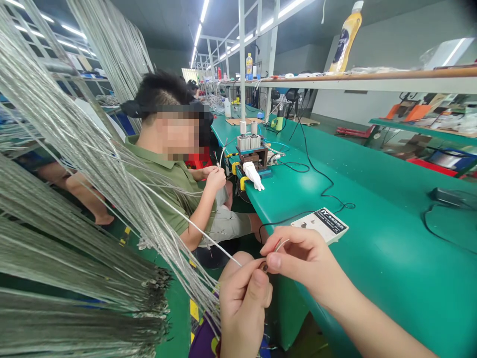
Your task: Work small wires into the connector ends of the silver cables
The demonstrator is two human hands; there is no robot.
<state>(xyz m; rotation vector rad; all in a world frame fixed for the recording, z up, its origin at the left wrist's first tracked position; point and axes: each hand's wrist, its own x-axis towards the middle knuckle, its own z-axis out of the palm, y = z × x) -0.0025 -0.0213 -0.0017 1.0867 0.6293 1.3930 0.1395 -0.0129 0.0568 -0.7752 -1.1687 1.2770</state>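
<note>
The surface point(395, 278) looks smooth and glossy, the nearer bottle point(347, 40) shiny plastic, the blurred cables point(74, 107) perhaps metallic.

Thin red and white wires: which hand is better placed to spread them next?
Right hand, probably: its thumb and index finger curl around the wires, while the left hand is closed just below them.

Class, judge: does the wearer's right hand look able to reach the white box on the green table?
Probably yes: the right hand appears near the white box, with no obstacle visible between them, though it is busy with thin wires.
</note>
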